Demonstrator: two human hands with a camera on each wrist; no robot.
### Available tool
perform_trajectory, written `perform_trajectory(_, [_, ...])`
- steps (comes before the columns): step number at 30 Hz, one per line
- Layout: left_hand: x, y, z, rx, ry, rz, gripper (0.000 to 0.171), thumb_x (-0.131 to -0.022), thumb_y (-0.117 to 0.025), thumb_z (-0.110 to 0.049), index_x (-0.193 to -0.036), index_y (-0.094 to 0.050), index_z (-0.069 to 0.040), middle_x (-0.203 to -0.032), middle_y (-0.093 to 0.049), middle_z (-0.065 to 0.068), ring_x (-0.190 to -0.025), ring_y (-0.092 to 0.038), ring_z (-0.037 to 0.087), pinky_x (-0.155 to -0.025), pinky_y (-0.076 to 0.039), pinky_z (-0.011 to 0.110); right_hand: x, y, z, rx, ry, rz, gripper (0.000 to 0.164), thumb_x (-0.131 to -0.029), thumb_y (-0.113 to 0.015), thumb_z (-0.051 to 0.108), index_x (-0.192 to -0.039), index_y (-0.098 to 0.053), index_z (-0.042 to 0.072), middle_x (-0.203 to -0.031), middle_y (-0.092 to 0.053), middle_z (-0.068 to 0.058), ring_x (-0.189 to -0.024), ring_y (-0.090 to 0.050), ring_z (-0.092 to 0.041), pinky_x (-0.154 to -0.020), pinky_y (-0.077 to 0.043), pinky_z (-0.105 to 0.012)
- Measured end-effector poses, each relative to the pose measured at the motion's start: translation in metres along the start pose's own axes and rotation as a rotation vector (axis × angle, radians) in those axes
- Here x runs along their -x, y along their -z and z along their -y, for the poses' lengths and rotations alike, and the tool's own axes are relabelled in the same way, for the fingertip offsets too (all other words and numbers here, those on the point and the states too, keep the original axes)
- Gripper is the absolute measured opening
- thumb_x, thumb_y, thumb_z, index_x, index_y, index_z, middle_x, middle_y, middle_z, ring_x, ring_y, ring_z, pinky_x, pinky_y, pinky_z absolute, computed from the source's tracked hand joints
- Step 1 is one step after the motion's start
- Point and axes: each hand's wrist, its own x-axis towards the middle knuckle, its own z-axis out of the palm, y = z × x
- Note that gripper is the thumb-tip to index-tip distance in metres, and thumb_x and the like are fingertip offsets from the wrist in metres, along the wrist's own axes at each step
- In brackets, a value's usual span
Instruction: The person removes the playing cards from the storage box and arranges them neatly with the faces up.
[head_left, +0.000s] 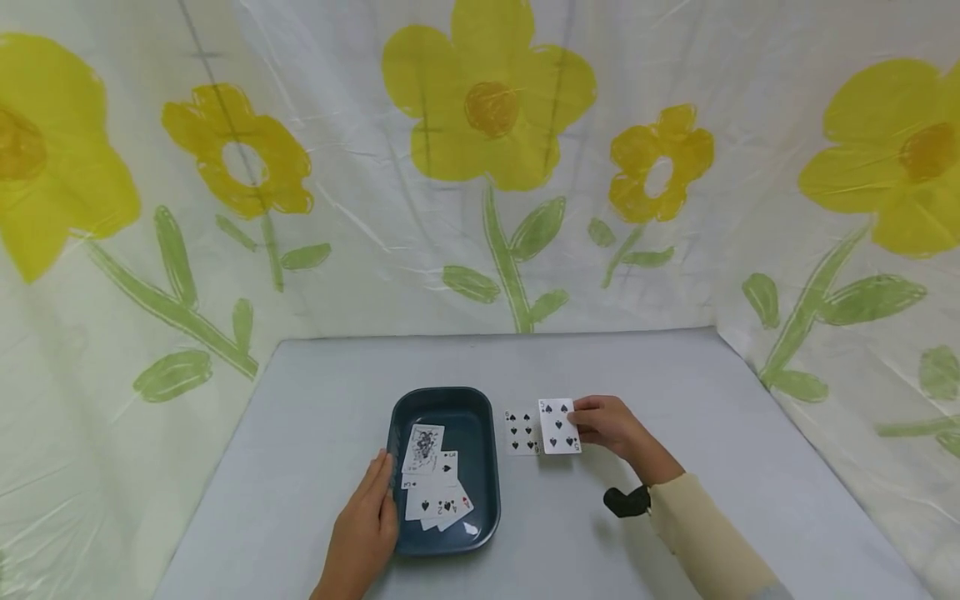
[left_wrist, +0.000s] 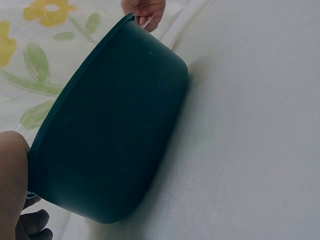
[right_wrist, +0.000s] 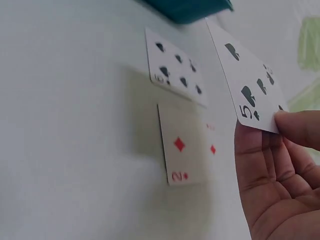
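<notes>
Along the left side of the dark tray (head_left: 487, 521), I saw the left hand (head_left: 363, 517) lying with its fingers straight and close together, resting against the outer wall; it was open and, as far as I could tell, held nothing, only steadied the tray. Within the tray lay a joker (head_left: 422, 446) near the left wall and, below it, several overlapping cards (head_left: 433, 502), the lower ones fanned out; I could not read them all surely.

Just right of the tray, a six of spades (head_left: 522, 432) lay face up on the white table (head_left: 622, 367). Farther right came the five of spades (head_left: 557, 427), raised over the table and pinched at its right edge by the right hand (head_left: 613, 427), thumb on the face and fingers beneath. Under it, seen only from the right wrist, a two of diamonds (right_wrist: 185, 145) lay on the table beside the six.

I judged the step in hand to be lifting and carrying that single card. If it was bound for the tray, the next move called for crossing above the six, clearing the near rim and loosening the pinch low over the other cards.
</notes>
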Motion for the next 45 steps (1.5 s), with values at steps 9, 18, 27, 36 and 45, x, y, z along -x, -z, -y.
perform_trajectory(9, [0.0, 0.0, 0.001, 0.004, 0.036, 0.015, 0.05, -0.098, -0.053, -0.002, -0.146, -0.046, 0.005, -0.154, -0.042, 0.016, -0.14, -0.04, 0.033, -0.11, -0.037, 0.049, -0.009, 0.021, -0.012, 0.03, -0.014, -0.072, 0.03, -0.094, -0.064, 0.0, -0.119, -0.057, -0.015, -0.102, -0.065, -0.017, -0.082, -0.063, -0.021, -0.073, -0.059, -0.034])
perform_trajectory(18, [0.0, -0.001, -0.002, 0.001, 0.012, -0.01, 0.049, -0.096, -0.054, 0.001, -0.145, -0.048, 0.005, -0.152, -0.044, 0.017, -0.139, -0.043, 0.034, -0.109, -0.038, 0.051, -0.014, 0.037, -0.023, 0.056, -0.058, -0.111, 0.033, -0.094, -0.064, 0.001, -0.121, -0.056, -0.015, -0.102, -0.065, -0.018, -0.082, -0.062, -0.022, -0.071, -0.058, -0.033])
perform_trajectory(27, [0.0, -0.001, -0.001, -0.01, 0.017, -0.009, 0.049, -0.097, -0.054, 0.0, -0.145, -0.048, 0.006, -0.152, -0.044, 0.017, -0.139, -0.043, 0.034, -0.108, -0.038, 0.05, -0.017, 0.046, -0.027, 0.127, -0.112, -0.157, 0.031, -0.095, -0.064, 0.003, -0.122, -0.057, -0.012, -0.106, -0.065, -0.019, -0.084, -0.061, -0.023, -0.07, -0.057, -0.031])
perform_trajectory(36, [0.0, -0.002, -0.001, -0.016, 0.033, 0.01, 0.05, -0.097, -0.053, -0.002, -0.146, -0.046, 0.006, -0.153, -0.043, 0.017, -0.14, -0.041, 0.034, -0.11, -0.037, 0.05, -0.023, 0.052, -0.033, 0.225, -0.104, -0.201, 0.023, -0.092, -0.064, 0.0, -0.111, -0.06, -0.012, -0.097, -0.065, -0.017, -0.078, -0.062, -0.021, -0.063, -0.056, -0.029])
perform_trajectory(45, [0.0, -0.002, -0.001, -0.011, 0.042, 0.009, 0.05, -0.098, -0.054, -0.002, -0.147, -0.046, 0.004, -0.154, -0.042, 0.016, -0.14, -0.041, 0.033, -0.109, -0.037, 0.049, -0.022, 0.055, -0.034, 0.304, -0.065, -0.242, 0.022, -0.091, -0.063, 0.002, -0.108, -0.061, -0.012, -0.096, -0.063, -0.019, -0.079, -0.059, -0.024, -0.063, -0.054, -0.028])
